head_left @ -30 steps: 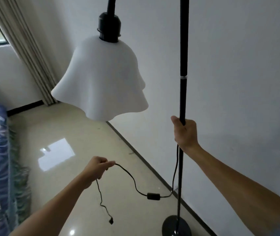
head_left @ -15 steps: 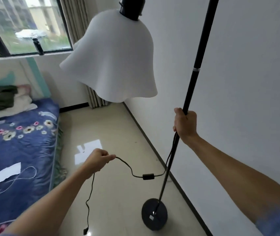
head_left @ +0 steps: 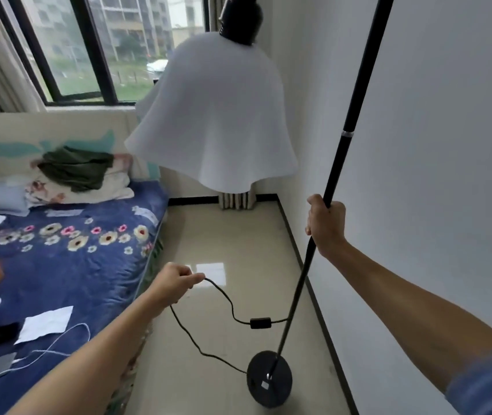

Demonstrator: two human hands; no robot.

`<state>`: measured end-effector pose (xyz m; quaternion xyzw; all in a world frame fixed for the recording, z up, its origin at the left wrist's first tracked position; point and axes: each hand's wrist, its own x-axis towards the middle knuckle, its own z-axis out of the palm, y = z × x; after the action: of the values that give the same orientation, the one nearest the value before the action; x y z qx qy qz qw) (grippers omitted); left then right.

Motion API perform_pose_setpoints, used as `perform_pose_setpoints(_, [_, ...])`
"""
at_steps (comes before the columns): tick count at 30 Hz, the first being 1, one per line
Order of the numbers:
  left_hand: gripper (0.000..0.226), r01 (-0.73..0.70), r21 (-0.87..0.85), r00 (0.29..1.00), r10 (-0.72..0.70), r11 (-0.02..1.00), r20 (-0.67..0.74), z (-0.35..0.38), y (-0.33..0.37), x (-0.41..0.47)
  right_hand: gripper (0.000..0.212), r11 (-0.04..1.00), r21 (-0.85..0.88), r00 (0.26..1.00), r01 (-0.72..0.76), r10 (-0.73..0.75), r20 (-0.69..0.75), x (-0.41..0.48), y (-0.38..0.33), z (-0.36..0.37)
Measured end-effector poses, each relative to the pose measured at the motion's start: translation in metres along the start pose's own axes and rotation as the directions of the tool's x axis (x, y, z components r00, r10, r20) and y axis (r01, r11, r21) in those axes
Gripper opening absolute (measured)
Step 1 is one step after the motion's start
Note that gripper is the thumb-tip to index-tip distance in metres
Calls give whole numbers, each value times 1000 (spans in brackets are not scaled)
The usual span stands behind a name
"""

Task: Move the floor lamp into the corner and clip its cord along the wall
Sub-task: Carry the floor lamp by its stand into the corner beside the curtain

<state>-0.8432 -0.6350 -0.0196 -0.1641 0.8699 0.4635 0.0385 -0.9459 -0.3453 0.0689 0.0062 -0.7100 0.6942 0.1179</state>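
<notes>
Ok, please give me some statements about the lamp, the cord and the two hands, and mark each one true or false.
1. The right hand grips the black lamp pole. True.
2. The left hand holds the white lampshade. False: it pinches the black cord; the lampshade hangs untouched.
3. The pole stands upright. False: it is tilted.
4. An inline switch sits on the cord between the left hand and the pole. True.
5. The round lamp base rests on the bed. False: it is by the floor near the wall, beside the bed.
</notes>
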Motion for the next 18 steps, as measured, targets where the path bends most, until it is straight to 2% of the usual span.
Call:
perform_pose_setpoints(3, [40, -7, -20, 1000, 7, 1000, -27, -16, 1, 73, 38, 1000, -10, 1000, 7, -7, 27, 67, 19, 43])
perform_pose_setpoints(10, [42, -18, -23, 999, 19, 1000, 26, -60, 24, 263, 46, 1000, -22, 998, 19, -17, 65, 226, 54, 144])
perform_pose_setpoints(18, [42, -95, 21, 994, 93, 995, 62, -99, 95, 468, 46, 999, -50, 995, -2, -3, -96, 409, 61, 202])
